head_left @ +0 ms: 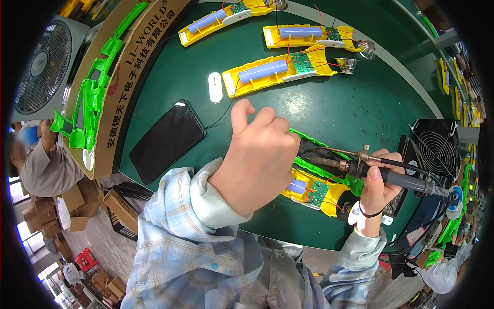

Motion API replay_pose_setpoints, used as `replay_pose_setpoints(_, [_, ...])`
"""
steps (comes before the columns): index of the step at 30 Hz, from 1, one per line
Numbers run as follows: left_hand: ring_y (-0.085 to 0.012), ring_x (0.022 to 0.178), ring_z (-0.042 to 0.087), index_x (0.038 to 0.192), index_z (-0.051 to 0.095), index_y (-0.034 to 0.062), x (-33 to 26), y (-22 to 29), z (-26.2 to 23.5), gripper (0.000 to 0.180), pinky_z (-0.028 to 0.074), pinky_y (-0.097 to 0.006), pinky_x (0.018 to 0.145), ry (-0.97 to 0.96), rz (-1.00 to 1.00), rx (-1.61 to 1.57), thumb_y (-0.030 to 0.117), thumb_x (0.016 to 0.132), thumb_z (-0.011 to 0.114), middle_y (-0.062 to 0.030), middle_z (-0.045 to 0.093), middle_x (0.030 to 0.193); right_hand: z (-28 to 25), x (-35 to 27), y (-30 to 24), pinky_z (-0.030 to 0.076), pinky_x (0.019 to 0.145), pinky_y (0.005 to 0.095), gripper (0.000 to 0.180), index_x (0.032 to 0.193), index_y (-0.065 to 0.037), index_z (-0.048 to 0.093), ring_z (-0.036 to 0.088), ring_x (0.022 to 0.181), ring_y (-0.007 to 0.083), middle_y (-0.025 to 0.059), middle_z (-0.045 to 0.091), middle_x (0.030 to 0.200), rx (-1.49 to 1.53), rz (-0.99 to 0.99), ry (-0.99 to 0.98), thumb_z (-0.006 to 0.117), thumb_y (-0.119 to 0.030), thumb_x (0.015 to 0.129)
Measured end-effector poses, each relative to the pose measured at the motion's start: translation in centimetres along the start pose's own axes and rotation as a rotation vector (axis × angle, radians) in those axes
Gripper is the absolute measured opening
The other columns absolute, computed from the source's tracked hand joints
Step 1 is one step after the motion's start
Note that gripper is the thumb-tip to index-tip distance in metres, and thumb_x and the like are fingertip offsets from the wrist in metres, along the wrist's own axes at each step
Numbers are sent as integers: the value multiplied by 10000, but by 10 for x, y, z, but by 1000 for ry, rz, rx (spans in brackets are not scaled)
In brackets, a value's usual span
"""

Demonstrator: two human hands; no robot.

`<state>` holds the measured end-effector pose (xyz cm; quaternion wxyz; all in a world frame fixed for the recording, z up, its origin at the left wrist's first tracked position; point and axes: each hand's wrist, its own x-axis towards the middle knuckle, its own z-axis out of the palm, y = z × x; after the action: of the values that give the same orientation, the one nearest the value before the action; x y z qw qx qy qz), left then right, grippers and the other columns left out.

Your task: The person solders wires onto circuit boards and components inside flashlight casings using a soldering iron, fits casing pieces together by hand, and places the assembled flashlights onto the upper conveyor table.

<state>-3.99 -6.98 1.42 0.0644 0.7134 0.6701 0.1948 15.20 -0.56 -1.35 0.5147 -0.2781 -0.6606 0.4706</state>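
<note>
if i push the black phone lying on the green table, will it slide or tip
The black phone lies flat, so it probably slides rather than tips. Its glossy face looks slippery and breakable. The thin cable near its corner may tug it.

head-worn fisheye, downward, close above table (350, 103)

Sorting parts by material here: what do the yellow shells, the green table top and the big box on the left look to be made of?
Yellow shells: likely moulded plastic, glossy and evenly coloured. Green table top: smooth with a soft sheen, perhaps a mat or painted board. Box: brown cardboard, matte, with cut flap edges.
</note>
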Motion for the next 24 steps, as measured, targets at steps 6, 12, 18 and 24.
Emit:
replay_pose_setpoints(6, [-169,643,434,534,542,73,0,0,-1,79,263,-372,726,1,-1,-6,2,567,554,-15,435,564,-1,0,-1,342,548,229,105,738,12,485,451,624,131,65,477,728,0,19,-8,560,-41,688])
replay_pose_setpoints(12, [-166,645,439,558,561,72,0,-2,-3,77,261,-364,730,-53,1,-4,2,587,547,-12,449,567,0,0,-1,340,544,228,106,732,9,488,450,624,129,61,479,723,-3,25,-14,565,-48,686])
replay_pose_setpoints(18, [-164,648,445,578,572,72,1,-2,-5,76,259,-359,734,-85,2,-13,5,602,544,-10,461,572,0,1,-2,342,538,230,114,732,10,490,451,619,131,62,482,720,-9,36,-25,572,-52,684])
replay_pose_setpoints(24, [-164,641,452,583,570,75,2,-4,-7,74,258,-352,736,-92,1,-43,11,613,548,-8,475,570,1,1,-3,342,528,227,108,734,12,498,454,619,130,63,483,720,-14,26,-35,572,-46,681])
